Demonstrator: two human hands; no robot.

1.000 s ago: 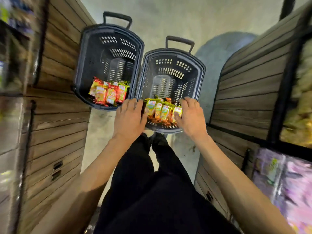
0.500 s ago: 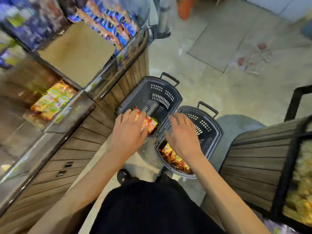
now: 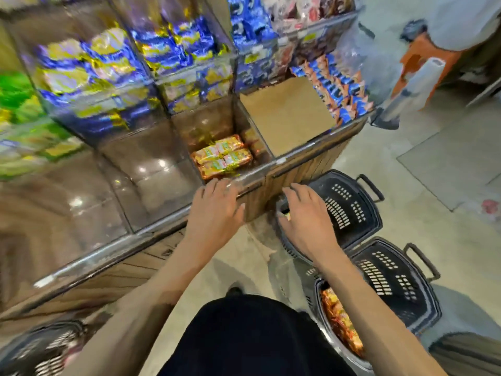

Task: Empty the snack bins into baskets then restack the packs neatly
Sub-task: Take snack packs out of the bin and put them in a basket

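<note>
Orange snack packs lie in a neat stack at the bottom of a clear bin in the display stand. My left hand hovers at that bin's front rim, fingers spread and empty. My right hand hangs over the nearer rim of a dark basket on the floor, fingers spread, holding nothing. A second dark basket stands closer to me with orange packs along its near side.
Bins of blue and yellow packs fill the upper rows. One bin beside the orange packs shows only a brown base. A third basket sits at the lower left. An orange stool stands at the far right.
My view has swung up and left from the baskets to the display bins. Both hands rose from the baskets; the left now reaches the bin's rim.
</note>
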